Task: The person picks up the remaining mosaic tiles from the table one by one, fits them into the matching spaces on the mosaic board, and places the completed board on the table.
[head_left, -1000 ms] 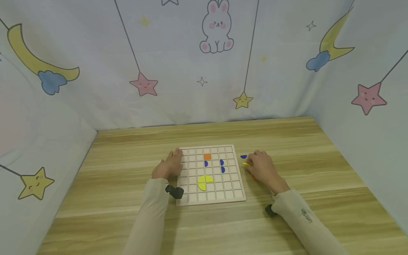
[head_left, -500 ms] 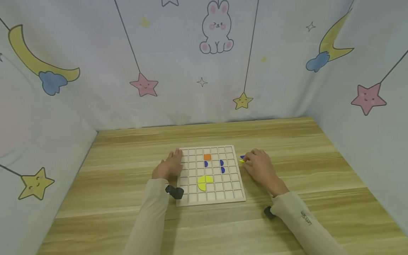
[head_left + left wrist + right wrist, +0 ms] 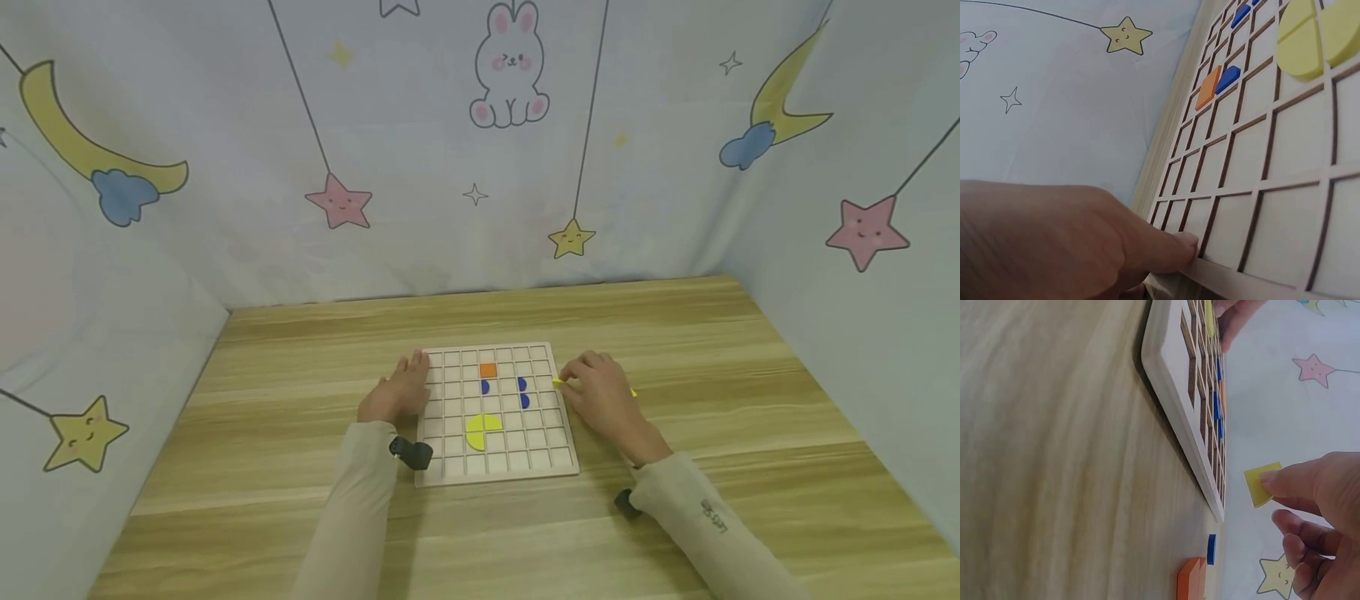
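Observation:
A pale wooden grid board (image 3: 551, 435) lies flat on the table. My left hand (image 3: 397, 389) rests along its left edge, fingers stretched forward, and its thumb (image 3: 1179, 250) touches the rim. Just off the board's right edge, my right hand (image 3: 602, 396) pinches a yellow quarter-circle tile (image 3: 1261, 484) between thumb and finger, raised above the table. On the board sit an orange square tile (image 3: 488, 369), several blue half-circle tiles (image 3: 524, 402), and yellow tiles (image 3: 476, 427) forming three quarters of a disc.
Right of the board, a blue piece (image 3: 1211, 549) and orange pieces (image 3: 1189, 581) lie on the table (image 3: 1054, 487). Another yellow piece (image 3: 633, 392) peeks out beside my right hand. A printed cloth wall (image 3: 420, 250) stands behind the table.
My right hand has moved left with the yellow quarter-circle tile, up to the board's right edge. A yellow piece now shows to its right. The left hand has stayed put.

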{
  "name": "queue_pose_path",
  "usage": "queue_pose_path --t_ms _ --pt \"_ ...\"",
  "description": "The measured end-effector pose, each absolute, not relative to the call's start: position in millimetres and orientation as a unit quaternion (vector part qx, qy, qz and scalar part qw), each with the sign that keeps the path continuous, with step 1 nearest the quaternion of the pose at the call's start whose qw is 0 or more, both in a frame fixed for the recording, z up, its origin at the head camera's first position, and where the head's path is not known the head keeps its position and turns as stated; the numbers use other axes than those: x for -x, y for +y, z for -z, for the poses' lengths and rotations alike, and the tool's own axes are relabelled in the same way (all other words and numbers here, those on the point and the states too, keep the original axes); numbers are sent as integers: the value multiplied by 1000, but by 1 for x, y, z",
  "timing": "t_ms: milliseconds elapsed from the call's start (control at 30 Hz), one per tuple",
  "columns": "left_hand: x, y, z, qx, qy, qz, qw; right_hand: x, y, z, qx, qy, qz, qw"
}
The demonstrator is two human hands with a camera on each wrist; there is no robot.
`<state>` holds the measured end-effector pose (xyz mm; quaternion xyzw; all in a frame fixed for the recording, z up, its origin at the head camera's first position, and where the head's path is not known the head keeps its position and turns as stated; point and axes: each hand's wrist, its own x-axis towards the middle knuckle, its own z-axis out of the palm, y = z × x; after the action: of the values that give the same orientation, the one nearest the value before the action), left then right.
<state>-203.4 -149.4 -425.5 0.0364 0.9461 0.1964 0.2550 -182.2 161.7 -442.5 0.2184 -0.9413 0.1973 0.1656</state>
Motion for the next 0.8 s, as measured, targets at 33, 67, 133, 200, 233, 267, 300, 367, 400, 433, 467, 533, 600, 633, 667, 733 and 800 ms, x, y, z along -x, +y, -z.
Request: queue_pose_path --t_ms 33,67,133,200,233,267,300,367,400,433,467,533,600,633,667,733,800 --pt "203 -149 426 -36 946 -196 255 182 161 443 -222 -940 -198 168" --pt "203 -149 426 -36 946 -196 254 181 160 443 -227 -938 -199 170" --pt "203 -149 426 -35 946 -198 254 180 158 442 -234 -936 -199 173" --pt "203 -149 425 -35 946 -200 253 180 156 442 -240 -934 -198 177" --pt "203 -149 426 -34 946 -201 253 179 155 442 -242 -933 -198 178" --pt "203 -149 425 -33 945 -202 253 178 153 441 -244 -932 -197 179" --pt "203 -149 425 -34 946 -201 253 177 152 440 -246 -932 -196 179" --pt "202 -150 425 -35 946 -200 252 176 149 439 -247 -934 -193 172" --pt "202 -150 426 -36 946 -200 252 175 148 439 -247 -935 -192 166" --pt "202 -150 426 -37 946 -200 253 174 146 438 -247 -937 -190 160" --pt "202 -150 426 -37 946 -199 253 173 145 438 -245 -939 -188 152" --pt "201 -151 425 -38 945 -201 253 172 142 438 -242 -942 -187 137" --pt "201 -151 425 -37 945 -203 254 170 139 438 -242 -943 -187 130" --pt "201 -150 425 -37 945 -203 254 169 138 438 -244 -943 -187 129" --pt "201 -150 425 -38 945 -204 253 168 136 438 -246 -942 -188 128" --pt "201 -150 425 -38 945 -204 254 166 133 438 -256 -939 -186 134" --pt "201 -150 425 -39 945 -204 253 164 130 439 -266 -936 -186 139"
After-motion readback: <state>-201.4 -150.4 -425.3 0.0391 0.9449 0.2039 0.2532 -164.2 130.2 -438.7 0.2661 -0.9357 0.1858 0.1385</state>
